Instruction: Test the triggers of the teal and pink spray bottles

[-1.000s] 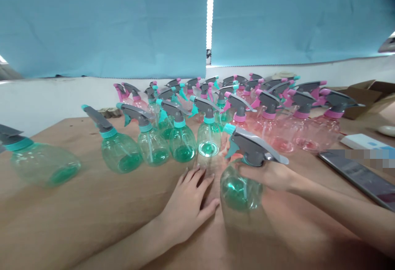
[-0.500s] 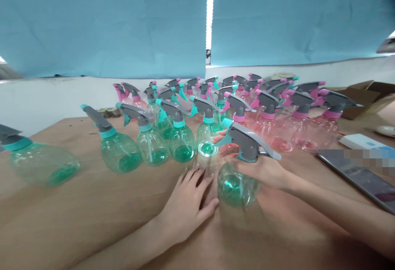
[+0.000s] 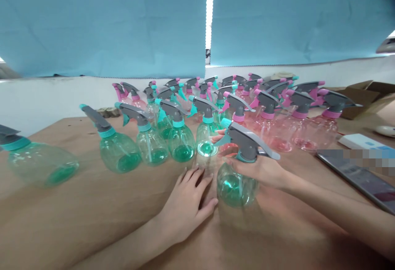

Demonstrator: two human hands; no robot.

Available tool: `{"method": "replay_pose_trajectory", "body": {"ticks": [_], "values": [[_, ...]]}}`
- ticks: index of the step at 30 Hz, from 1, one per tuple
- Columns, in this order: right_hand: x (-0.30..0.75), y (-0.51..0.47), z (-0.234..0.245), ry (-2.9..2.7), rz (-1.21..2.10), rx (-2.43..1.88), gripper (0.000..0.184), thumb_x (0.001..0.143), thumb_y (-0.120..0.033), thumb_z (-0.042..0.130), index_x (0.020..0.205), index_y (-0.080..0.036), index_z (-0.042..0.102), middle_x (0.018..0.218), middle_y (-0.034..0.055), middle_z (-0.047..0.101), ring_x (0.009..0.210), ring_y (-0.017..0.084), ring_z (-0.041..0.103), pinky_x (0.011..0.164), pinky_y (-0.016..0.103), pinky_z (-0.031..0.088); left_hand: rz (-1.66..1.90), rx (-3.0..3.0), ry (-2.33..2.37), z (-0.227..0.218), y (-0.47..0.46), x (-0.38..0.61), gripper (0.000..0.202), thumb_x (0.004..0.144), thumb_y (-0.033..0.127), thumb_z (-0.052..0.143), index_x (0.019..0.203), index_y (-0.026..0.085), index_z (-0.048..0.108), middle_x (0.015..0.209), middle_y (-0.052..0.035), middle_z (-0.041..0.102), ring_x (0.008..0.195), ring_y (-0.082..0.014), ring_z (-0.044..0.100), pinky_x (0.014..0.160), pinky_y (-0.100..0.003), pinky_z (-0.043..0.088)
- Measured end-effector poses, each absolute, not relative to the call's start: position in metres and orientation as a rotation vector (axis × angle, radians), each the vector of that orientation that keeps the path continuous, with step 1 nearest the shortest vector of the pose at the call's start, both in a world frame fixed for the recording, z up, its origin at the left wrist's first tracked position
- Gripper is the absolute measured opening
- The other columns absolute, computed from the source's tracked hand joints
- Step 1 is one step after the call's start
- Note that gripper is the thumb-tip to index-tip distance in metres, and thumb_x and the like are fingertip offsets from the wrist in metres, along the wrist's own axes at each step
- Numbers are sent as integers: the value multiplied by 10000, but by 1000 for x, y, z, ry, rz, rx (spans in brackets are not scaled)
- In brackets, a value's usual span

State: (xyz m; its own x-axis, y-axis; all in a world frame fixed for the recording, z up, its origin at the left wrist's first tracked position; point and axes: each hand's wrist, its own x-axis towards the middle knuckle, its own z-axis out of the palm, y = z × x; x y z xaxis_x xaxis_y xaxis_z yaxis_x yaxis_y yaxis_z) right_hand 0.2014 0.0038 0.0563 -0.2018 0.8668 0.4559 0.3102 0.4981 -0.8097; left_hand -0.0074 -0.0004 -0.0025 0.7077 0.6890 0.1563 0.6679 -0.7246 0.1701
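Note:
My right hand (image 3: 262, 169) grips a green spray bottle (image 3: 237, 187) round its neck, just under the grey trigger head (image 3: 247, 140). The bottle stands on the brown table (image 3: 77, 208) close in front of me. My left hand (image 3: 187, 204) lies flat on the table beside the bottle, fingers stretched out and holding nothing. Just behind stands a row of green spray bottles (image 3: 182, 140), with pink spray bottles (image 3: 277, 130) to the right.
One green bottle (image 3: 40, 165) stands apart at the far left. A phone (image 3: 361, 177) and a white box (image 3: 362, 142) lie at the right, an open carton (image 3: 367, 95) behind them. A blue curtain (image 3: 108, 23) hangs at the back.
My right hand has moved the held bottle away from me and a little left, toward the row, and set it upright. My left hand has stayed put.

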Motion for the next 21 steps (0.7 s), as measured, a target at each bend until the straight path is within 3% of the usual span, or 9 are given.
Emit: {"method": "replay_pose_trajectory", "body": {"ticks": [4,12,21], "values": [[199,4,59,-1745,757,-963,488,755,-208,577,1238,-277,561,1030,37,714,852,198,689,749,347,580,314,2808,1118,-4,0,-7,487,918,409,543,1331,155,500,1403,-150,466,1322,-331,364,1045,-525,345],[201,4,53,-1752,731,-993,516,775,-242,658,1273,-285,530,902,8,710,772,165,679,709,305,588,328,2798,1106,-4,0,-7,488,913,392,551,1336,158,491,1388,-142,480,1314,-331,374,1049,-519,343],[200,3,57,-1810,737,-991,463,814,-207,576,1267,-289,531,928,14,717,736,161,671,680,316,587,342,2799,1110,-3,0,-7,477,909,394,555,1325,165,499,1392,-140,479,1308,-335,384,1045,-525,348]]}}
